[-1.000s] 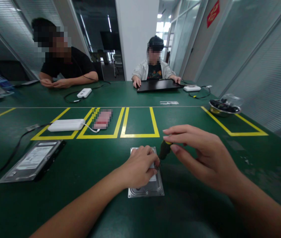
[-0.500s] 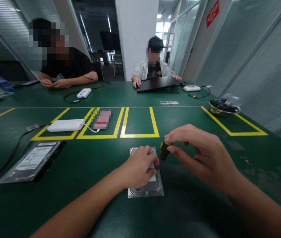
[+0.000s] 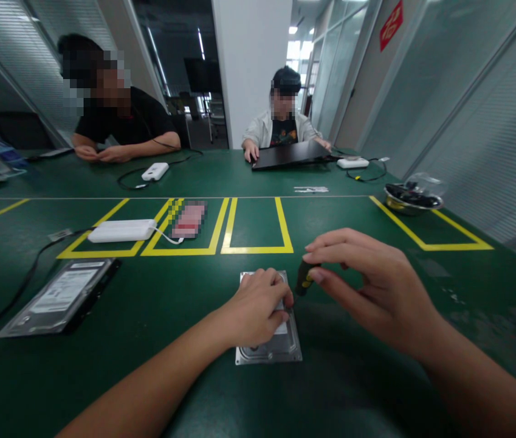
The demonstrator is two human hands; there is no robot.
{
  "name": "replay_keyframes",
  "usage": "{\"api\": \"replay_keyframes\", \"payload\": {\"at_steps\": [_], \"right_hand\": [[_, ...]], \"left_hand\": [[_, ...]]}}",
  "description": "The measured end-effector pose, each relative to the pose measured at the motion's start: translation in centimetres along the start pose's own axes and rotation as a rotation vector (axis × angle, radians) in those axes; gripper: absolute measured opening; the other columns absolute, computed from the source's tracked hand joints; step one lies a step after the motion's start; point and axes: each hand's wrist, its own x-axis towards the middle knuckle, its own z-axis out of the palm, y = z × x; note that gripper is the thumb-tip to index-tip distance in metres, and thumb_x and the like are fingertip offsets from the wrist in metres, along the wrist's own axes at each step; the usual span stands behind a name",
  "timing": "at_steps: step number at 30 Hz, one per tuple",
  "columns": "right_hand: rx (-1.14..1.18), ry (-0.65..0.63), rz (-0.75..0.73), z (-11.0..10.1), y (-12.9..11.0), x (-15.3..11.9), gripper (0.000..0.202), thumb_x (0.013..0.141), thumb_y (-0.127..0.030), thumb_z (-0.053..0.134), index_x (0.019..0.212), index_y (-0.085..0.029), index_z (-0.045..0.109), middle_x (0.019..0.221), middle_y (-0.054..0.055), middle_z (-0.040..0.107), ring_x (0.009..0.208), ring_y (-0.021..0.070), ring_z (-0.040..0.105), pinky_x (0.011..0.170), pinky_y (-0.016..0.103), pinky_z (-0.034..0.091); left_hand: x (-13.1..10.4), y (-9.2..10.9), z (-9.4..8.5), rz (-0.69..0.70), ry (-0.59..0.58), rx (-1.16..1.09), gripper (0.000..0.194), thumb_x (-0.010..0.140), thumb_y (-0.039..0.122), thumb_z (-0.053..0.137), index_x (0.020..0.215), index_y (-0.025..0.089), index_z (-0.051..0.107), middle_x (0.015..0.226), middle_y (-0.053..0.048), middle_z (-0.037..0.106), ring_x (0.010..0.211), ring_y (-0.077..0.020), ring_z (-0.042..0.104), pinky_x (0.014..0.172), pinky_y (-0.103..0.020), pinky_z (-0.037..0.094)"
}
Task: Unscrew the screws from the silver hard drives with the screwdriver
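Observation:
On the green table in front of me lies a silver hard drive (image 3: 280, 348), its label mostly covered. My left hand (image 3: 260, 307) rests on top of it with curled fingers, holding it down. A small dark screwdriver with yellow marks (image 3: 304, 278) is pinched at the top of its handle between the thumb and fingers of my right hand (image 3: 367, 280). The screwdriver stands nearly upright, tilted slightly, at the drive's right edge. Its tip is too faint to tell what it touches.
A second hard drive (image 3: 59, 298) lies at left. Beyond are a white power bank (image 3: 123, 230), a blurred pink phone (image 3: 189, 220) and yellow tape outlines (image 3: 258, 249). A metal bowl of dark items (image 3: 412, 201) stands at right. Across the table, one person holds a black panel (image 3: 292, 154); another leans on it.
The screwdriver handle has turned in my right fingers: its yellow marks now show lower down. My left hand and the drive keep their place. The left person's head has shifted slightly.

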Motion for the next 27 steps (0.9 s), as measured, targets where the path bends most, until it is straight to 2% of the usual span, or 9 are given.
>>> {"api": "replay_keyframes", "payload": {"at_steps": [3,7,10,14,17,24,27], "right_hand": [[-0.015,0.005,0.01,-0.06,-0.1,0.1,0.012,0.087,-0.014,0.063,0.096,-0.017,0.07,0.102,0.007,0.064,0.094,0.0146,0.062,0.08,0.025,0.051],[0.003,0.008,0.015,0.0,-0.04,0.12,0.012,0.087,-0.013,0.062,0.097,-0.017,0.068,0.093,0.005,0.064,0.087,0.0143,0.061,0.073,0.026,0.051],[0.021,-0.001,0.007,0.06,-0.01,0.01,0.016,0.087,-0.012,0.061,0.1,-0.017,0.067,0.095,0.006,0.065,0.089,0.015,0.061,0.076,0.027,0.051],[0.042,-0.015,-0.006,0.02,0.02,-0.19,0.025,0.085,-0.008,0.059,0.108,-0.017,0.067,0.107,0.007,0.067,0.099,0.0162,0.062,0.086,0.029,0.051],[0.061,-0.041,-0.016,-0.02,0.11,-0.16,0.029,0.085,-0.006,0.058,0.11,-0.018,0.066,0.107,0.005,0.069,0.1,0.0161,0.063,0.087,0.029,0.051],[0.03,-0.018,0.009,0.14,0.09,0.17,0.017,0.086,-0.017,0.065,0.102,-0.019,0.068,0.1,0.006,0.065,0.092,0.0163,0.062,0.077,0.028,0.052],[0.019,-0.021,0.019,0.13,0.05,0.13,0.013,0.086,-0.017,0.065,0.098,-0.019,0.068,0.094,0.005,0.064,0.087,0.0161,0.061,0.073,0.028,0.051]], "left_hand": [[0.05,-0.03,0.04,0.002,0.002,0.002,0.015,0.085,0.025,0.059,0.1,0.025,0.058,0.105,-0.003,0.049,0.1,-0.0253,0.046,0.086,-0.044,0.038],[0.02,-0.11,0.17,0.006,0.015,0.002,0.015,0.085,0.025,0.06,0.099,0.025,0.058,0.105,-0.003,0.05,0.1,-0.0253,0.047,0.086,-0.045,0.038],[-0.03,-0.15,0.25,0.008,0.023,0.003,0.015,0.084,0.025,0.06,0.099,0.025,0.057,0.105,-0.003,0.05,0.1,-0.0254,0.047,0.086,-0.045,0.039],[-0.07,-0.11,0.23,0.01,0.023,-0.008,0.015,0.084,0.024,0.06,0.099,0.025,0.058,0.108,-0.003,0.051,0.102,-0.0259,0.047,0.088,-0.046,0.039],[-0.09,-0.09,0.21,0.007,0.016,-0.01,0.016,0.085,0.024,0.059,0.101,0.026,0.059,0.109,-0.003,0.051,0.102,-0.0261,0.047,0.088,-0.046,0.039],[-0.01,-0.16,0.3,0.008,0.024,0.006,0.017,0.086,0.025,0.059,0.102,0.025,0.059,0.11,-0.003,0.051,0.104,-0.0262,0.047,0.089,-0.047,0.039],[0.01,-0.13,0.23,0.008,0.015,0.005,0.016,0.086,0.025,0.059,0.102,0.025,0.059,0.11,-0.004,0.051,0.104,-0.0262,0.047,0.089,-0.047,0.039]]}}
